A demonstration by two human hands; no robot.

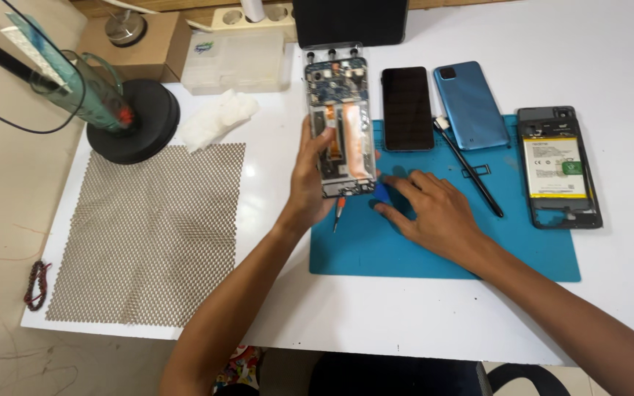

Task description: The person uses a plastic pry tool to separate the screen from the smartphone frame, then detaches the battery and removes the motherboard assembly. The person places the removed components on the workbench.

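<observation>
Opened phone: the grey rectangular handset frame with exposed circuit board and orange flex cables [340, 121] is being held tilted over the upper left edge of the blue rubber work mat [478, 257].
Left hand [310, 180]: its fingers are being kept wrapped round the frame's left and lower edge.
Right hand [434, 209]: its fingers are being pressed onto a small blue plastic pick [381, 193] on the mat, closed on it.
Technique: the frame is best being steadied firmly while the pick is being lifted, away from the flex cables.
Nearby: a thin orange-handled screwdriver [339, 213] is lying beneath the frame.
Obscured: most of the pick is being hidden; the frame's lower corner cannot be made out.
</observation>
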